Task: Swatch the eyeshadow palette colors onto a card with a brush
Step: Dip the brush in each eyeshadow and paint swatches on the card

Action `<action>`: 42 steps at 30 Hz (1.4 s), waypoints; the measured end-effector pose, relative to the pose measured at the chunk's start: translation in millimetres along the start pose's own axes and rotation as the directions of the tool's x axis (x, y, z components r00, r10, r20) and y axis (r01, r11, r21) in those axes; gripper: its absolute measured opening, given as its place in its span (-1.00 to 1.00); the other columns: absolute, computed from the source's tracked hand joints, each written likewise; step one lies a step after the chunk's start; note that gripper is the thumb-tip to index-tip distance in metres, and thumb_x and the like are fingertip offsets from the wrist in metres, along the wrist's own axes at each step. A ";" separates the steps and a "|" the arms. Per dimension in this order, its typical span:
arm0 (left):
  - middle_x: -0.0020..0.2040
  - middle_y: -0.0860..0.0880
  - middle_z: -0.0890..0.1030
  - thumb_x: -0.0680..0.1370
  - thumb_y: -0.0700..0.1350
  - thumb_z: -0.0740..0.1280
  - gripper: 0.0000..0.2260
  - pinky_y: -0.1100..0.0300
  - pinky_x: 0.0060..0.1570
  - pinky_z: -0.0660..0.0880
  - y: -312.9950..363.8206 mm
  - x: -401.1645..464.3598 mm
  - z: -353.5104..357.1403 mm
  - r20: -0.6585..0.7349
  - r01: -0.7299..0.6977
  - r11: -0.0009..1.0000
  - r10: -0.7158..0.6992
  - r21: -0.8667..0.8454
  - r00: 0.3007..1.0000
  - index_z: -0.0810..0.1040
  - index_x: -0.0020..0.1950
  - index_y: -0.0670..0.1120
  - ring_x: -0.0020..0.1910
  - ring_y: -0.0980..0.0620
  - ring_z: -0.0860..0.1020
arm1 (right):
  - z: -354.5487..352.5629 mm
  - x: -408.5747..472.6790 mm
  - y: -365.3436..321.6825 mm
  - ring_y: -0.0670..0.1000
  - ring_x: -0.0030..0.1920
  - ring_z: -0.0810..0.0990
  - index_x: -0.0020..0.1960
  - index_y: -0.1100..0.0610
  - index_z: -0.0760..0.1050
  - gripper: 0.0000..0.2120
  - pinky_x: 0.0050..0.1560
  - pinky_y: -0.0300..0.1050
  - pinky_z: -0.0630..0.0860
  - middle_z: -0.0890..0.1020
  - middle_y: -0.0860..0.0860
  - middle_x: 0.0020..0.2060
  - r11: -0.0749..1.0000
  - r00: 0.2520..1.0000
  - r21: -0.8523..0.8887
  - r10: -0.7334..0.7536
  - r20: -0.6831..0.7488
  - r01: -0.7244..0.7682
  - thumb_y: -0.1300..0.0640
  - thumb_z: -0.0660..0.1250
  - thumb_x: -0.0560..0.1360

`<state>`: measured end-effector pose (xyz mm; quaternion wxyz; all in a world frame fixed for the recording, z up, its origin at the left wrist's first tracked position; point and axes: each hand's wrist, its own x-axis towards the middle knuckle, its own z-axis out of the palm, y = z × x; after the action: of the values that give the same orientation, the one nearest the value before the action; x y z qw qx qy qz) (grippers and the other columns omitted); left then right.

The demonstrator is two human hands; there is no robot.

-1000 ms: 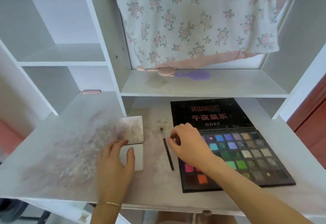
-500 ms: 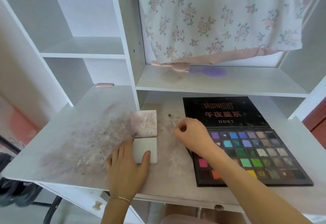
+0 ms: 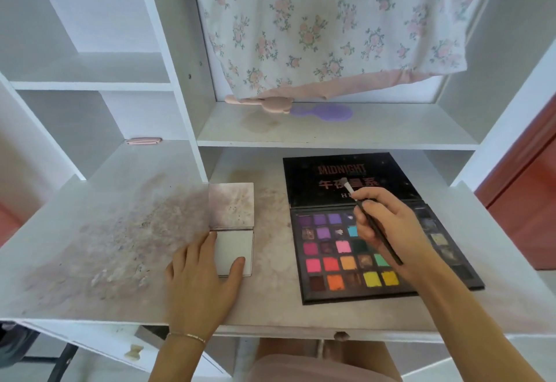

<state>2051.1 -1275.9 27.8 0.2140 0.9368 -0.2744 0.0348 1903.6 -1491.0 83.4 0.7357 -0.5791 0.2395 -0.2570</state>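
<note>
Black brush [image 3: 374, 225] pinched in right hand [image 3: 391, 231] fingers [image 3: 365, 205]

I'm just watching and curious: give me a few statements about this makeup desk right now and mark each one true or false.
1. The right hand holds the brush. True.
2. The brush's bristles rest on the yellow pan. False: they point up over the lid of the eyeshadow palette.
3. The left hand rests on the card. True.
4. The palette is closed. False: it lies open with its coloured pans showing.
5. A purple object lies on the shelf above the desk. True.
</note>
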 end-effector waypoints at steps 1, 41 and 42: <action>0.34 0.01 0.38 0.35 0.32 -0.02 -0.30 0.04 0.24 0.18 4.6 -0.2 2.0 0.011 0.009 1.000 -0.009 -0.015 1.000 0.32 0.36 -0.04 0.30 -0.06 0.26 | -4.3 -2.4 1.4 -0.07 -0.51 0.37 -0.11 0.11 0.57 -0.70 -0.50 -0.28 0.37 0.48 0.03 -0.45 0.988 0.999 0.150 0.029 0.018 -0.032 0.30 0.07 0.53; -0.29 0.17 0.56 0.51 -0.07 0.30 -0.87 0.27 -0.20 0.43 28.2 75.3 23.9 0.019 -0.063 0.884 0.081 -0.464 0.997 0.61 -0.19 0.02 -0.23 0.11 0.52 | 20.3 39.2 48.1 -0.16 -0.33 0.62 -0.21 0.05 0.43 -0.88 -0.24 -0.37 0.52 0.63 -0.10 -0.43 0.876 0.971 -0.447 -0.232 -0.060 0.181 0.18 0.26 0.50; -0.30 0.18 0.56 0.51 -0.07 0.30 -0.88 0.30 -0.20 0.42 27.9 75.5 24.3 0.018 -0.060 0.880 0.078 -0.471 0.997 0.62 -0.19 0.02 -0.22 0.11 0.52 | 20.5 39.2 48.3 -0.16 -0.32 0.62 -0.21 0.05 0.43 -0.88 -0.23 -0.37 0.52 0.64 -0.08 -0.43 0.870 0.971 -0.458 -0.233 -0.055 0.183 0.16 0.27 0.50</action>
<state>2099.0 -1345.0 30.2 0.4283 0.8471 -0.3119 -0.0422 1951.3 -1492.2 38.5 0.5356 -0.7410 0.2681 -0.3036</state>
